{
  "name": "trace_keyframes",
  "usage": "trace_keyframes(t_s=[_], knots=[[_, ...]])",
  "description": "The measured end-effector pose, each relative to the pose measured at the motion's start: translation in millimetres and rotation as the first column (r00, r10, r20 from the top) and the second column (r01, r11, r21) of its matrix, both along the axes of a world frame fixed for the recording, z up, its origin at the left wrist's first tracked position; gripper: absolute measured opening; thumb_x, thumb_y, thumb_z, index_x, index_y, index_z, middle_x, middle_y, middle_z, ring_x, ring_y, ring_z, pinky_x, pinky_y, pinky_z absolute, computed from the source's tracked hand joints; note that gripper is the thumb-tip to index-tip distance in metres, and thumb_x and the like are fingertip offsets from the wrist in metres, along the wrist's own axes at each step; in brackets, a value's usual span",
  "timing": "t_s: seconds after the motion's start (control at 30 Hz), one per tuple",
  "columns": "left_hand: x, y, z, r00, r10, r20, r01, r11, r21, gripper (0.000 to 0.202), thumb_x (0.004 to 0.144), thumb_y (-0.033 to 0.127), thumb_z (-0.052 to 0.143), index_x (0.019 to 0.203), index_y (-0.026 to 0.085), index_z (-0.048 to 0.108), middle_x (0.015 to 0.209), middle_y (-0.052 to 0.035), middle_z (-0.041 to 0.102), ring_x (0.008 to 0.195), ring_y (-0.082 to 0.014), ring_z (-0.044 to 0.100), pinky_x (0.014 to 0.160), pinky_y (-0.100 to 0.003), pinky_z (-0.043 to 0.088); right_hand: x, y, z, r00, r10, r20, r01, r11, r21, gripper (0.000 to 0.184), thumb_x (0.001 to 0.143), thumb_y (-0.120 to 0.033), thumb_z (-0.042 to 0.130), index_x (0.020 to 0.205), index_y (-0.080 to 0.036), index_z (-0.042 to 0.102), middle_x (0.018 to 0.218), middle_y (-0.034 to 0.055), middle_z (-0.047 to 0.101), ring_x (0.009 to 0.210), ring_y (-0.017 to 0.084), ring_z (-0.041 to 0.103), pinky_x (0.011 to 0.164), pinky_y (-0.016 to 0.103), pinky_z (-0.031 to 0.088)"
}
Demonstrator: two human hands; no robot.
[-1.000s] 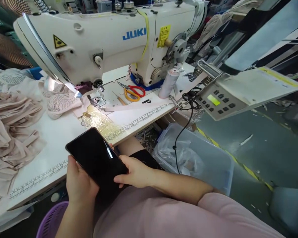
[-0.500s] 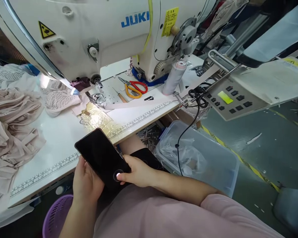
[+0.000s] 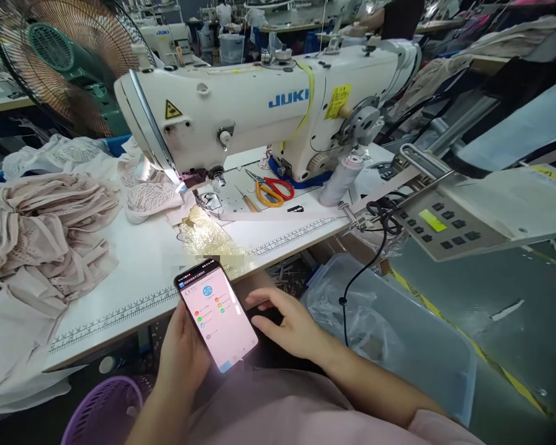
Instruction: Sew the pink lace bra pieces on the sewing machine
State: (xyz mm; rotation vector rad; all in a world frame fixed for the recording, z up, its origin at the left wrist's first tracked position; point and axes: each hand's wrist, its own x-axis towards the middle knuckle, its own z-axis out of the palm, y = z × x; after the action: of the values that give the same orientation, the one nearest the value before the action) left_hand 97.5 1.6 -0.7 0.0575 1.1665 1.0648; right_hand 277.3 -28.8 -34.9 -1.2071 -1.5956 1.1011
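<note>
My left hand (image 3: 185,346) is wrapped round the lower left side of a smartphone (image 3: 222,315), whose lit screen shows a page with small coloured icons. Just off the phone's right edge, my right hand (image 3: 282,318) has its fingers apart and holds nothing. Beyond the phone stands a white sewing machine (image 3: 241,105). On its bed lie scissors (image 3: 273,191) with red and orange handles, an awl (image 3: 248,201) with a wooden grip and a small black piece (image 3: 295,209). A pale strip (image 3: 278,216) runs along the table in front of them.
Beige fabric pieces (image 3: 50,222) are heaped on the left of the table. A thread cone (image 3: 343,179) and a control panel (image 3: 440,228) stand to the right. Below are a clear plastic bin (image 3: 426,334) and a purple basket (image 3: 102,411). A fan (image 3: 55,49) is behind.
The phone's dark screen has lit up. My right hand has come off the phone, its thumb no longer on the screen. The view has tilted up, bringing the fan and background into sight.
</note>
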Motion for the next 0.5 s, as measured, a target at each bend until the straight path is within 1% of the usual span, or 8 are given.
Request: trace_keyframes(t_s=[0.03, 0.07, 0.13, 0.2, 0.27, 0.33, 0.4, 0.5], knots=[[-0.1, -1.2, 0.0, 1.0, -0.004, 0.013, 0.004, 1.0, 0.0, 0.041, 0.094, 0.037, 0.034, 0.116, 0.02, 0.063, 0.098, -0.0054, 0.074, 0.097, -0.026, 0.067, 0.094, -0.043, 0.048, 1.5, -0.4, 3.6, 0.997, -0.052, 0.06, 0.042, 0.987, 0.152, 0.027, 0.084, -0.026, 0.057, 0.11, -0.019, 0.054, 0.108, 0.0097, 0.065, 0.104, 0.021, 0.059, 0.09, 0.038, 0.048], [-0.2, -2.3, 0.1, 1.0, -0.011, 0.025, 0.011, 1.0, 0.005, 0.04, 0.094, 0.036, 0.034, 0.118, 0.019, 0.062, 0.097, -0.0056, 0.074, 0.096, -0.0257, 0.067, 0.094, -0.043, 0.048, 2.1, -0.7, 7.4, 0.991, -0.079, 0.106, 0.044, 0.953, 0.3, 0.027, 0.085, -0.025, 0.057, 0.111, -0.019, 0.055, 0.108, 0.0097, 0.065, 0.109, 0.022, 0.057, 0.092, 0.039, 0.047], [-0.8, -4.3, 1.4, 0.999, -0.022, 0.043, 0.021, 1.0, 0.016, 0.039, 0.095, 0.034, 0.035, 0.12, 0.018, 0.06, 0.095, -0.0067, 0.074, 0.092, -0.0257, 0.068, 0.093, -0.044, 0.049, 0.9, -1.8, 15.2, 0.985, -0.046, 0.165, -0.049, 0.847, 0.529, 0.031, 0.086, -0.024, 0.056, 0.116, -0.017, 0.053, 0.107, 0.0102, 0.066, 0.113, 0.022, 0.055, 0.097, 0.04, 0.044], [-2.3, -5.8, 4.1, 0.998, -0.025, 0.063, 0.024, 0.999, 0.024, 0.039, 0.095, 0.032, 0.034, 0.117, 0.015, 0.061, 0.091, -0.0083, 0.074, 0.089, -0.0261, 0.069, 0.089, -0.044, 0.05, -1.5, -4.3, 21.6, 0.97, 0.053, 0.238, -0.199, 0.741, 0.642, 0.032, 0.087, -0.024, 0.056, 0.117, -0.013, 0.052, 0.105, 0.0095, 0.068, 0.111, 0.02, 0.056, 0.101, 0.038, 0.042], [-5.2, -6.6, 7.8, 0.996, -0.03, 0.087, 0.028, 0.999, 0.03, 0.038, 0.095, 0.031, 0.034, 0.11, 0.014, 0.064, 0.09, -0.0095, 0.074, 0.084, -0.026, 0.069, 0.084, -0.044, 0.053, -2.2, -8.7, 25.9, 0.926, 0.153, 0.345, -0.357, 0.653, 0.668, 0.029, 0.088, -0.029, 0.056, 0.113, -0.013, 0.054, 0.103, 0.0063, 0.07, 0.113, 0.021, 0.055, 0.104, 0.038, 0.037], [-9.4, -6.5, 11.4, 0.995, -0.03, 0.097, 0.028, 0.999, 0.021, 0.037, 0.095, 0.032, 0.035, 0.101, 0.014, 0.066, 0.087, -0.0097, 0.074, 0.077, -0.0246, 0.07, 0.076, -0.041, 0.054, 0.1, -14.3, 28.0, 0.865, 0.215, 0.453, -0.483, 0.602, 0.636, 0.029, 0.089, -0.036, 0.054, 0.108, -0.014, 0.057, 0.106, 0.0024, 0.07, 0.124, 0.023, 0.046, 0.108, 0.038, 0.03], [-14.2, -5.9, 14.0, 0.994, -0.031, 0.102, 0.03, 0.999, 0.01, 0.037, 0.095, 0.033, 0.035, 0.094, 0.014, 0.067, 0.084, -0.01, 0.074, 0.073, -0.0236, 0.069, 0.071, -0.039, 0.055, 4.3, -19.1, 29.3, 0.815, 0.235, 0.53, -0.554, 0.584, 0.593, 0.032, 0.09, -0.04, 0.052, 0.109, -0.015, 0.058, 0.111, 0.0, 0.069, 0.132, 0.024, 0.037, 0.111, 0.037, 0.022], [-19.9, -5.1, 15.5, 0.991, -0.035, 0.13, 0.032, 0.999, 0.023, 0.036, 0.095, 0.032, 0.036, 0.091, 0.013, 0.066, 0.082, -0.0105, 0.073, 0.072, -0.0239, 0.069, 0.069, -0.039, 0.055, 9.3, -21.9, 31.9, 0.766, 0.222, 0.604, -0.599, 0.586, 0.545, 0.036, 0.091, -0.042, 0.05, 0.114, -0.016, 0.057, 0.117, -0.0014, 0.066, 0.136, 0.023, 0.032, 0.114, 0.035, 0.014]])
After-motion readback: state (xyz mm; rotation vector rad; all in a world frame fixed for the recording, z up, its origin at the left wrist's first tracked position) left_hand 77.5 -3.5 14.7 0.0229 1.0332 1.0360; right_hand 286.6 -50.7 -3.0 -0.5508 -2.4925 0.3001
